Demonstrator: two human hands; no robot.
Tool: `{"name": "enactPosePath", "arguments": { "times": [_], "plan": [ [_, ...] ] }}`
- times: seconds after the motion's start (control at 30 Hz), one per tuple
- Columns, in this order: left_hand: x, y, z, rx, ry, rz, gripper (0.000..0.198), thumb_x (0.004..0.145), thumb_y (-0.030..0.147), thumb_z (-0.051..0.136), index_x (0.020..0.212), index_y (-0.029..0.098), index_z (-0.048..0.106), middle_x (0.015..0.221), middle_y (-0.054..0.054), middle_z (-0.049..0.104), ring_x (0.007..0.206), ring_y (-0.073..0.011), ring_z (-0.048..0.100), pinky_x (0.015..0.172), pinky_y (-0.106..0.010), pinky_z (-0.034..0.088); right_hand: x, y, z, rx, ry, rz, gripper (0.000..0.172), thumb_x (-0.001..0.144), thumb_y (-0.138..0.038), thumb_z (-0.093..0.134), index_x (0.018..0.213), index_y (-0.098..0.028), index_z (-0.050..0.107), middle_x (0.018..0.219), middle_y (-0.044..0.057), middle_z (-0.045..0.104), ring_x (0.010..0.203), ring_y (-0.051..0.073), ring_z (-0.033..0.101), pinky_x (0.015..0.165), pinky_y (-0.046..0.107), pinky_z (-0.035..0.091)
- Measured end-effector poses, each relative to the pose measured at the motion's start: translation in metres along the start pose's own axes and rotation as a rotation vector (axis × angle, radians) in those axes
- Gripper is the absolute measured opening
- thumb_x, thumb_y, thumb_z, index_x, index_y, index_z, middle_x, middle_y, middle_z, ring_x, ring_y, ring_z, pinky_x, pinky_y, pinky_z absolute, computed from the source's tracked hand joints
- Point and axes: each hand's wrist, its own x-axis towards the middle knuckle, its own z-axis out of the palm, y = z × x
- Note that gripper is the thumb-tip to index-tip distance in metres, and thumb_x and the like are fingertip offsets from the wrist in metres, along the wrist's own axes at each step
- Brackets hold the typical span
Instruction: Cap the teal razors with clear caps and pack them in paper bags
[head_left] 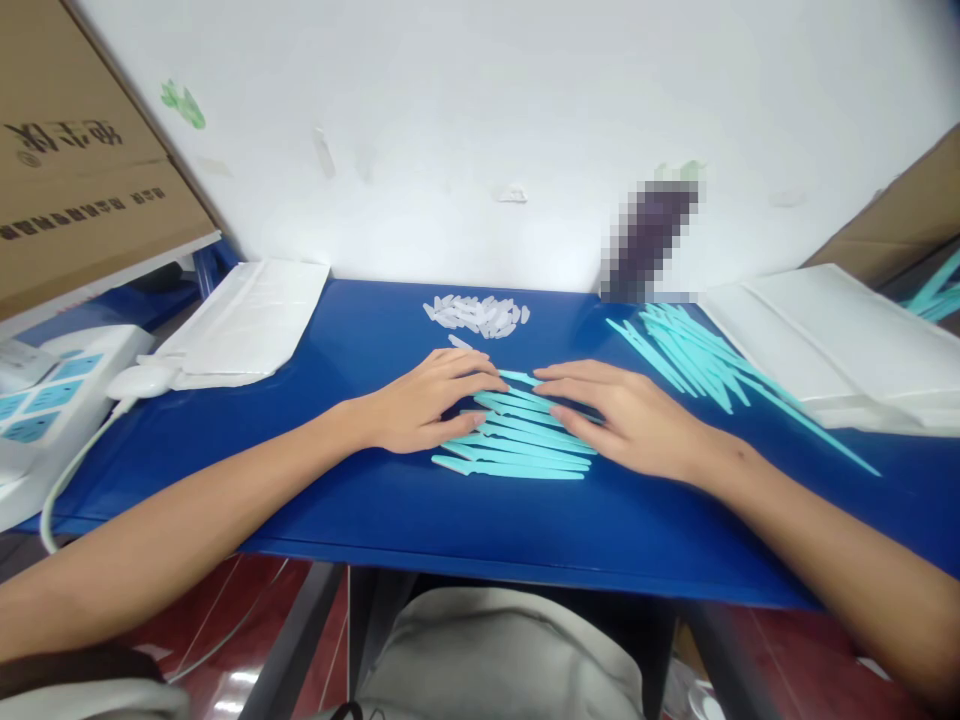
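Observation:
A row of turquoise eyebrow razors (525, 453) lies roughly side by side on the blue table. My left hand (427, 400) rests at their left ends, thumb and fingers apart, fingertips touching the upper razors. From the other side my right hand (626, 410) reaches over the right ends, its fingers stretched out and spread. Neither hand visibly grips a razor. Just beyond the left fingers is one loose translucent cap (459, 342), partly covered by the hand. Behind it sits a pile of similar small caps (480, 316).
More turquoise razors (694, 355) lie in a loose heap at the right. White pouches (247, 320) lie at the left, and another white bag (847, 345) at the right. A power strip (67, 400) with a cable stands at the left edge. A white wall (450, 130) borders the back.

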Motion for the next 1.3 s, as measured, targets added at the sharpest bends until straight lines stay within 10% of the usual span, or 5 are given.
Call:
{"name": "enactPosePath", "arguments": {
  "times": [0.3,0.67,1.03,1.17,1.3],
  "plan": [
    [0.0,-0.001,0.003,0.083,0.045,-0.183,0.052,0.111,0.049,0.032,0.155,0.024,0.046,0.162,-0.013,0.043,0.152,-0.0351,0.034,0.123,-0.056,0.027,-0.011,0.027,0.003,-0.24,-0.217,0.607,0.079,0.105,-0.064,0.023,0.156,-0.008,0.046,0.153,0.026,0.055,0.125,0.044,0.064,0.101,0.058,0.052],
    [-0.002,-0.022,0.002,0.114,0.177,-0.318,0.033,0.101,0.027,0.033,0.118,0.02,0.06,0.139,-0.013,0.058,0.134,-0.0318,0.049,0.113,-0.057,0.035,-0.008,0.019,0.002,-0.257,-0.175,0.525,0.075,0.106,-0.064,0.02,0.155,-0.016,0.05,0.145,0.023,0.062,0.13,0.044,0.06,0.104,0.06,0.047],
    [0.0,-0.017,-0.001,0.083,0.109,-0.236,0.039,0.106,0.034,0.033,0.129,0.022,0.062,0.14,-0.013,0.058,0.134,-0.0322,0.048,0.115,-0.056,0.033,-0.005,0.018,0.003,-0.19,-0.067,0.451,0.071,0.106,-0.06,0.026,0.153,-0.012,0.053,0.157,0.024,0.051,0.142,0.043,0.051,0.111,0.058,0.044],
    [0.0,-0.016,-0.002,0.094,0.093,-0.233,0.041,0.108,0.037,0.031,0.13,0.021,0.062,0.139,-0.014,0.058,0.134,-0.0319,0.048,0.115,-0.056,0.033,-0.006,0.023,0.007,-0.317,-0.169,0.594,0.082,0.105,-0.066,0.02,0.148,-0.005,0.053,0.127,0.03,0.069,0.115,0.045,0.067,0.093,0.059,0.052],
    [0.001,-0.015,-0.002,0.102,0.098,-0.234,0.04,0.108,0.039,0.032,0.129,0.023,0.063,0.138,-0.013,0.059,0.134,-0.032,0.048,0.114,-0.056,0.033,-0.004,0.02,0.002,-0.251,-0.112,0.357,0.071,0.107,-0.061,0.023,0.128,-0.01,0.068,0.116,0.022,0.076,0.118,0.04,0.066,0.1,0.056,0.047]
  ]
}}
